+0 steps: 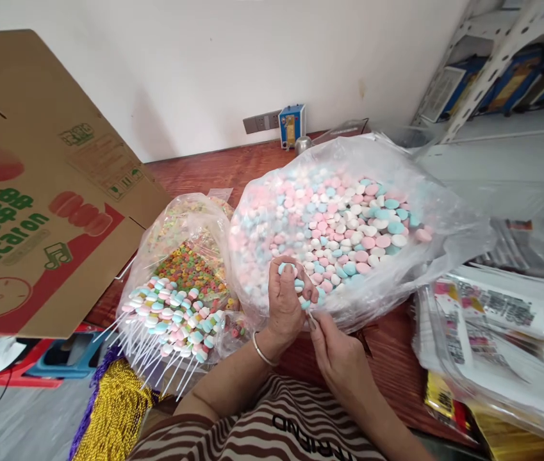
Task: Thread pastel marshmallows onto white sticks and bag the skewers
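Holding: our left hand (285,301), frame centre, is clenched around a few candies (287,267), one blue piece showing at the fingertips.
Right hand (336,355): just below and right of the left, pinching the lower end of a thin white stick (311,316) between thumb and forefinger.
Stick: we see it run up from the right fingers into the left hand, with small candies on it; how many we cannot tell.
Wrist: a thin bangle (263,351) on the left.
Big bag (348,224): clear plastic, centre right, open and full of loose pink, white and blue candies; our hands sit at its near edge.
Small bag (180,256): left of centre, holding multicoloured rings.
Finished sticks (170,320): a pile of loaded sticks lies in front of the small bag, white ends pointing lower left.
Box (36,192): cardboard, upper left, printed "Macaron".
Cord (113,410): gold bundle, lower left.
Wrappers (487,320): printed clear sleeves stacked at right.
Table (214,169): red-brown wood under it all.
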A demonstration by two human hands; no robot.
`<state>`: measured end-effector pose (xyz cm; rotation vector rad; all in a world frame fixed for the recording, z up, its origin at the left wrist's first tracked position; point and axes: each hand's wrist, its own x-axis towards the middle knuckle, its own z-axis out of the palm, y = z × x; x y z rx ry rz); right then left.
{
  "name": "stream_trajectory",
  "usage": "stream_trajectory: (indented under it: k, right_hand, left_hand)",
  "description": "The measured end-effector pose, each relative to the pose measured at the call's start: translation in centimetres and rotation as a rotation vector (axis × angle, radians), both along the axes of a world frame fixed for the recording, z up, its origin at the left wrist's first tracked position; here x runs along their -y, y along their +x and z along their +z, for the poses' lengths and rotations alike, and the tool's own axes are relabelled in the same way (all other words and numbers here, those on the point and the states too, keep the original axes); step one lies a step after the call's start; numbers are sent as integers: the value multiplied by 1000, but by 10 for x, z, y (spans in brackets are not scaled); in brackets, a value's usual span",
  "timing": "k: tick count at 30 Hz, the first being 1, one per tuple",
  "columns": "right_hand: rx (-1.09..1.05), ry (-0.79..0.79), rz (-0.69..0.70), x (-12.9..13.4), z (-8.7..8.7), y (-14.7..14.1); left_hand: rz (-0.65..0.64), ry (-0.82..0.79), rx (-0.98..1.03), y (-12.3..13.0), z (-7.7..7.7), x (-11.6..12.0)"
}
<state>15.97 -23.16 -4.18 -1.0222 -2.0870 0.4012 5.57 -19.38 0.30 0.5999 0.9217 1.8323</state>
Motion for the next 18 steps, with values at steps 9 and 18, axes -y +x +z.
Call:
stream_trajectory:
  k: [9,18]
  right_hand:
    - [30,224,-36,4,-4,-9]
    - [48,213,66,2,-11,-17]
  left_hand:
    - [-33,16,24,7,-3,14]
    - [-27,47,49,-6,-17,20]
